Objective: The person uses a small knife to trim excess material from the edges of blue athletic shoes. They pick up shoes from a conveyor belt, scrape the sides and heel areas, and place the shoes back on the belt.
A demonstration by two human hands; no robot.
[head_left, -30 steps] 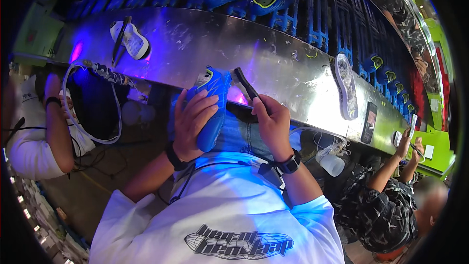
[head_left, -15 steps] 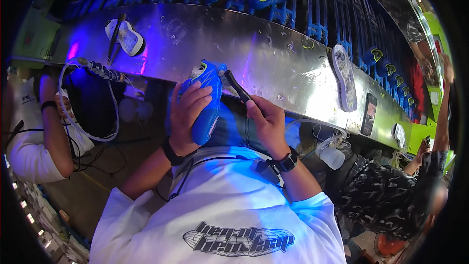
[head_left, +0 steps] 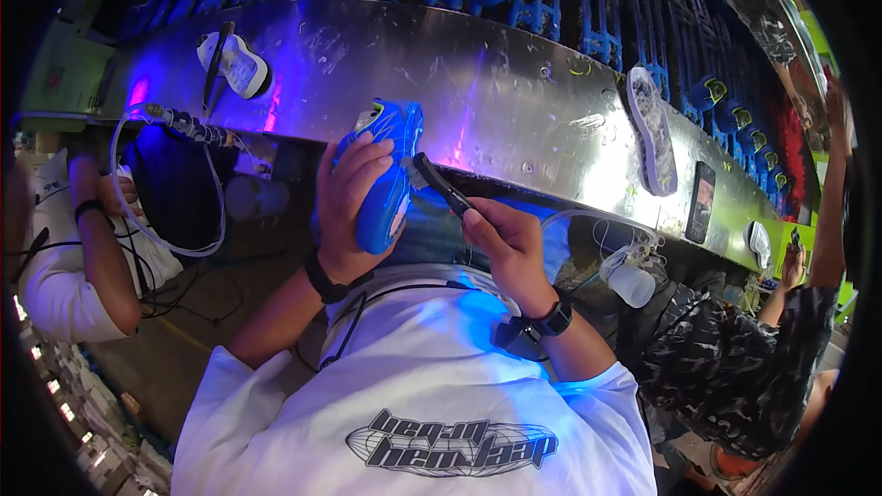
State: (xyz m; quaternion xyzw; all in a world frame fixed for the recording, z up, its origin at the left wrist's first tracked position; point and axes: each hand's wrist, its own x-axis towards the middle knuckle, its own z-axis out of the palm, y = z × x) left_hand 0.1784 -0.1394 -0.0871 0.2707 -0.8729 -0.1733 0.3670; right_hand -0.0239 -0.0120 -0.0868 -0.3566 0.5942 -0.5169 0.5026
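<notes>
Blue shoe (head_left: 384, 179) sits clamped in the left hand (head_left: 347, 207); the right hand (head_left: 503, 239) grips a dark tool (head_left: 441, 184) against its side, work apparently midway, near the worktop (head_left: 514, 101).

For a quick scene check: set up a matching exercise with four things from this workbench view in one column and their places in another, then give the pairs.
Things:
1. blue shoe
2. black brush
3. shoe sole
4. white shoe

Places:
A. lying far left on the metal bench
B. in the right hand
C. in the left hand
D. lying on the bench, right of centre

Pairs: 1-C, 2-B, 3-D, 4-A
</notes>
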